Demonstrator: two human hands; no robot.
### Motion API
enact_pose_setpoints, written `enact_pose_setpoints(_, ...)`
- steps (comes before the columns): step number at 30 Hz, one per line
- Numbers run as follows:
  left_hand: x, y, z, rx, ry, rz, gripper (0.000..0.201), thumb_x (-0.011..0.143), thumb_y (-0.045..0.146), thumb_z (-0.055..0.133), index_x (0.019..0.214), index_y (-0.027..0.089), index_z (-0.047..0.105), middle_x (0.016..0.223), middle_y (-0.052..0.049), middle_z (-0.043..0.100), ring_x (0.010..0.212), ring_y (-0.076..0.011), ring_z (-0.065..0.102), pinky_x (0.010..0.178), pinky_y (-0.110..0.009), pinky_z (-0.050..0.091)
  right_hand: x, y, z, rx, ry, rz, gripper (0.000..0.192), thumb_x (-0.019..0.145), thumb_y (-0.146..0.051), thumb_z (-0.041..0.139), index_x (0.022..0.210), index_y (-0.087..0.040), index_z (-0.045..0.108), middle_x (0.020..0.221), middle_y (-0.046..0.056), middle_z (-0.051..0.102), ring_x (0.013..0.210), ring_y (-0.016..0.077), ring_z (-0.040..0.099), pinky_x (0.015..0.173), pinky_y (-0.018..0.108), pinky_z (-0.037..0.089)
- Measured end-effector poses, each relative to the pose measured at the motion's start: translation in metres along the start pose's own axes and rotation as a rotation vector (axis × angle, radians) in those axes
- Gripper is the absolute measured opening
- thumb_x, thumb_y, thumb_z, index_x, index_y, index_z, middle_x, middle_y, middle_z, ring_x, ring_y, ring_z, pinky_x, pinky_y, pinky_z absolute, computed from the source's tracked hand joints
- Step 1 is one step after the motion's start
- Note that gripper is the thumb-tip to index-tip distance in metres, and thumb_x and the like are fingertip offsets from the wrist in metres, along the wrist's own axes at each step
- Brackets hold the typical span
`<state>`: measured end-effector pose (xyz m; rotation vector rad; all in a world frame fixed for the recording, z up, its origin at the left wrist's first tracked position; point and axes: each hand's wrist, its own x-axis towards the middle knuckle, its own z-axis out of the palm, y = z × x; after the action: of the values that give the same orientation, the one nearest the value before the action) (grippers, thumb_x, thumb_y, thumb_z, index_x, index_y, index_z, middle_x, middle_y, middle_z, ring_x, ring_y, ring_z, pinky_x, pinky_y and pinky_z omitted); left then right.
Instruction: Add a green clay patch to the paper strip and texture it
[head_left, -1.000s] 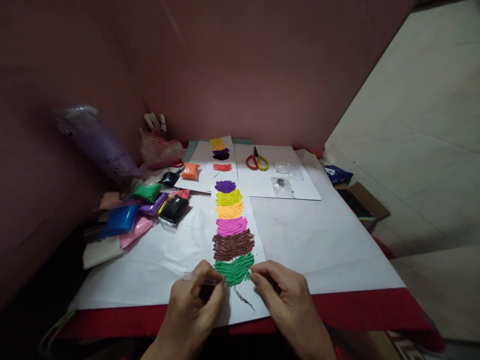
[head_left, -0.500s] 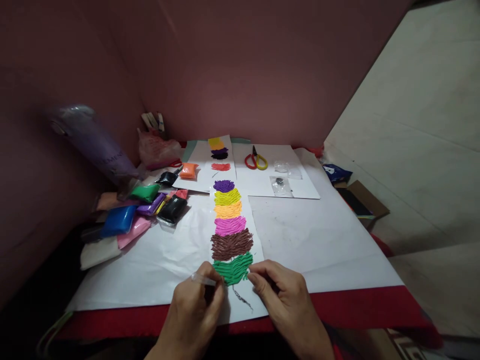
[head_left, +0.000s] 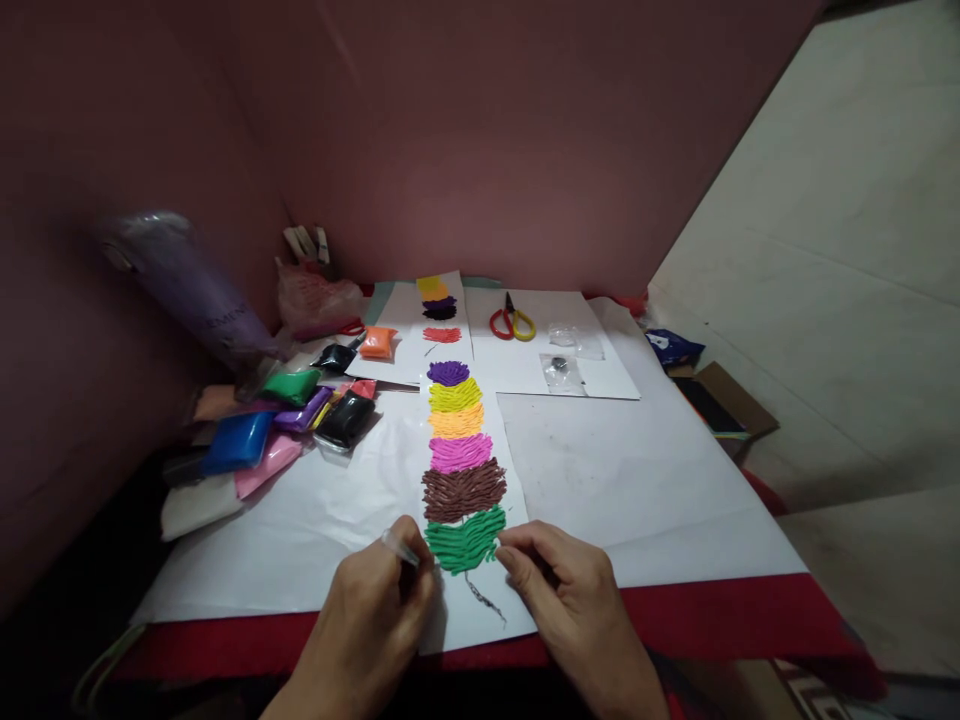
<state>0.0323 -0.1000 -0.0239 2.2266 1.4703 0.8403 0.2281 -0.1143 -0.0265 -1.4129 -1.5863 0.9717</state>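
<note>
Pink walls behind; low counter (head_left: 675, 610) with red cloth edge, covered by white paper sheets (head_left: 637, 480). Narrow paper strip (head_left: 480, 620) down the middle, carrying a stacked column of ribbed clay patches: purple, yellow-green, orange, pink, brown, then green clay patch (head_left: 465, 540) nearest. Dark scribbled line (head_left: 484, 598) on the strip just below the green.

Left hand (head_left: 371, 625) closed in a pinch around a small clear plastic tool (head_left: 397, 547), tip angled up and left, hand resting just left of the green patch. What else lies inside the fingers: cannot tell.

Right hand (head_left: 570, 600) curled, fingertips drawn together and touching the right edge of the green patch, palm down on the strip. Whether anything is pinched there: cannot tell.

Farther back: second strip (head_left: 441, 312) with yellow, dark purple and red patches; scissors (head_left: 513, 322) with red and yellow handles; small clear bags (head_left: 566, 358) beside them. Left side: heap of clay packets (head_left: 285, 425) in blue, green, pink, black, orange, purple; large purplish plastic bag (head_left: 195, 285) leaning on the wall. Right, off the counter: cardboard box (head_left: 724, 400) on pale floor.
</note>
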Motion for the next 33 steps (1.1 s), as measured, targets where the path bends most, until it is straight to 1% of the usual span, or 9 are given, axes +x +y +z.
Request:
enact_pose_setpoints(6, 0.004, -0.005, -0.007, 0.019, 0.006, 0.025, 0.015, 0.081, 0.01, 0.042, 0.072, 0.022, 0.045, 0.052, 0.006, 0.055, 0.042, -0.0082, 0.053, 0.043, -0.016, 0.04, 0.0, 0.001, 0.0, -0.004, 0.002, 0.006, 0.021, 0.093, -0.029, 0.051, 0.083, -0.019, 0.067, 0.072, 0.001, 0.065, 0.064, 0.0143, 0.058, 0.059, 0.025, 0.044)
enact_pose_setpoints(10, 0.004, -0.005, -0.011, -0.014, 0.053, 0.016, 0.013, 0.081, 0.012, 0.047, 0.073, 0.022, 0.049, 0.051, 0.006, 0.057, 0.041, -0.0077, 0.054, 0.043, -0.015, 0.04, 0.0, 0.0, -0.001, -0.002, 0.005, -0.017, 0.022, 0.093, -0.029, 0.051, 0.083, -0.018, 0.067, 0.072, 0.001, 0.065, 0.065, 0.0148, 0.059, 0.06, 0.026, 0.044)
enact_pose_setpoints(14, 0.002, -0.003, -0.005, -0.112, 0.098, -0.019, 0.01, 0.083, 0.014, 0.049, 0.077, 0.021, 0.052, 0.05, 0.007, 0.057, 0.04, -0.0073, 0.054, 0.042, -0.015, 0.041, 0.0, -0.001, 0.0, -0.002, 0.005, -0.012, 0.023, 0.093, -0.029, 0.05, 0.083, -0.018, 0.067, 0.072, 0.002, 0.065, 0.064, 0.015, 0.058, 0.059, 0.025, 0.044)
enact_pose_setpoints(17, 0.002, -0.001, 0.004, -0.151, 0.111, -0.063, 0.01, 0.084, 0.016, 0.051, 0.075, 0.021, 0.053, 0.052, 0.006, 0.058, 0.042, -0.0082, 0.055, 0.042, -0.016, 0.041, -0.001, -0.001, 0.0, 0.002, 0.003, -0.009, 0.023, 0.093, -0.03, 0.05, 0.083, -0.018, 0.067, 0.071, 0.002, 0.065, 0.063, 0.015, 0.058, 0.058, 0.025, 0.044)
enact_pose_setpoints(20, 0.003, 0.0, 0.009, -0.21, 0.111, -0.115, 0.012, 0.085, 0.017, 0.051, 0.074, 0.021, 0.055, 0.056, 0.004, 0.061, 0.047, -0.0092, 0.058, 0.044, -0.017, 0.044, 0.0, -0.001, -0.001, 0.001, 0.003, -0.006, 0.023, 0.093, -0.03, 0.05, 0.083, -0.018, 0.068, 0.071, 0.002, 0.065, 0.063, 0.0152, 0.058, 0.058, 0.025, 0.044)
enact_pose_setpoints(27, 0.0, 0.001, 0.008, -0.323, 0.114, -0.213, 0.015, 0.085, 0.024, 0.054, 0.071, 0.02, 0.056, 0.057, 0.003, 0.06, 0.047, -0.0099, 0.058, 0.044, -0.018, 0.044, 0.001, 0.0, 0.0, -0.001, -0.002, 0.009, 0.022, 0.093, -0.029, 0.051, 0.084, -0.018, 0.068, 0.073, 0.002, 0.066, 0.065, 0.0154, 0.059, 0.06, 0.025, 0.044)
enact_pose_setpoints(30, -0.001, 0.0, 0.01, -0.331, 0.083, -0.226, 0.015, 0.085, 0.025, 0.053, 0.071, 0.02, 0.056, 0.057, 0.003, 0.06, 0.048, -0.0107, 0.057, 0.044, -0.019, 0.044, 0.0, -0.001, 0.0, -0.001, 0.002, 0.002, 0.022, 0.093, -0.028, 0.051, 0.084, -0.018, 0.068, 0.072, 0.002, 0.066, 0.064, 0.0151, 0.059, 0.06, 0.025, 0.045)
enact_pose_setpoints(33, 0.0, 0.0, 0.009, -0.296, 0.071, -0.227, 0.016, 0.085, 0.025, 0.052, 0.071, 0.02, 0.055, 0.055, 0.003, 0.059, 0.046, -0.0105, 0.055, 0.043, -0.019, 0.042, -0.001, -0.001, -0.001, 0.0, 0.002, -0.003, 0.022, 0.093, -0.028, 0.051, 0.084, -0.018, 0.068, 0.073, 0.002, 0.066, 0.065, 0.015, 0.06, 0.06, 0.025, 0.045)
